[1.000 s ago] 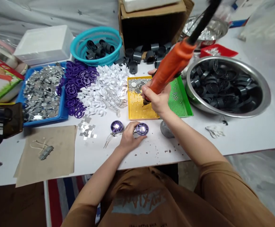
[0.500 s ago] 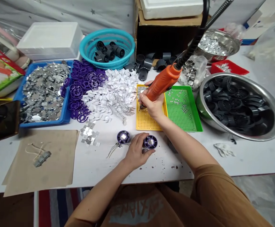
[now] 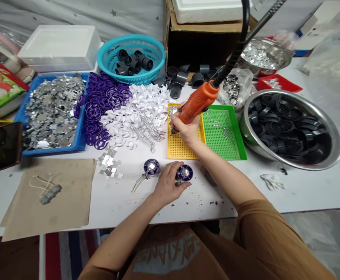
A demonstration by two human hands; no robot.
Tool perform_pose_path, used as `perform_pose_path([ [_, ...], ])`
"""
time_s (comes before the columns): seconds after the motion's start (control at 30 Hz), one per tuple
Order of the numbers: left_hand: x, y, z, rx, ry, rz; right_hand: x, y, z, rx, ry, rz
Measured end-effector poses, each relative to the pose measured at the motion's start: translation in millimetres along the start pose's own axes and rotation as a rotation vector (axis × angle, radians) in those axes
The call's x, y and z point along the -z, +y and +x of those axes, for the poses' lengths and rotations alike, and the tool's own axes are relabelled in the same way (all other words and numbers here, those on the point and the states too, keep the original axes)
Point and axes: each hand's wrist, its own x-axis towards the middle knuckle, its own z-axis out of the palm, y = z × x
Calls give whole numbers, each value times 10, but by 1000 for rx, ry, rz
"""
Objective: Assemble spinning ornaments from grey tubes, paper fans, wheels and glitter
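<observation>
My right hand (image 3: pixel 189 126) is wrapped round an orange electric screwdriver (image 3: pixel 199 100), its tip low over the yellow perforated tray (image 3: pixel 184 152), where small screws (image 3: pixel 173 110) lie at the back. On the table, my left hand (image 3: pixel 169 182) has thumb and fingers round the side of a round purple-and-black part (image 3: pixel 185 173) with a metal plate in its middle. Just left of that hand stands a similar round part (image 3: pixel 151 167) with wires (image 3: pixel 137 184) trailing from it. A green perforated tray (image 3: pixel 236 146) with scattered small pieces adjoins the yellow one.
Behind lie white pieces (image 3: pixel 123 120), purple rings (image 3: pixel 93 112) and a blue tray (image 3: pixel 80 144) of metal plates. A turquoise basket (image 3: pixel 102 62) holds black housings. A steel bowl (image 3: pixel 335 151) of black parts stands right. Cardboard sheets (image 3: pixel 70 210) lie front left.
The whole view has shifted slightly. Both hands keep their grips, and the screwdriver stays low over the yellow tray with little visible movement.
</observation>
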Motion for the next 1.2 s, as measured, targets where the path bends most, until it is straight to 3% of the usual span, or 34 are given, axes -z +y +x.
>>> perform_pose_path([
  [0.1,1,-5,2,5,2,12,48,-110,35,36,25,-3],
  [0.23,-6,-13,6,-2,27,19,199,-568,-30,51,82,-33],
  [0.37,-19,-13,19,43,31,16,339,-1138,-396,24,94,-60],
  [0.47,-20,-9,32,47,33,0,399,-1349,-756,9,43,-57],
  [0.63,-21,-20,40,9,66,10,395,-1286,-1082,-21,-43,-67],
  [0.77,-21,-35,46,-40,78,-8,336,-1235,-1109,-38,-116,-61],
  [1.2,-8,-48,42,-40,75,-13,298,-1187,-1160,-55,-123,-51],
])
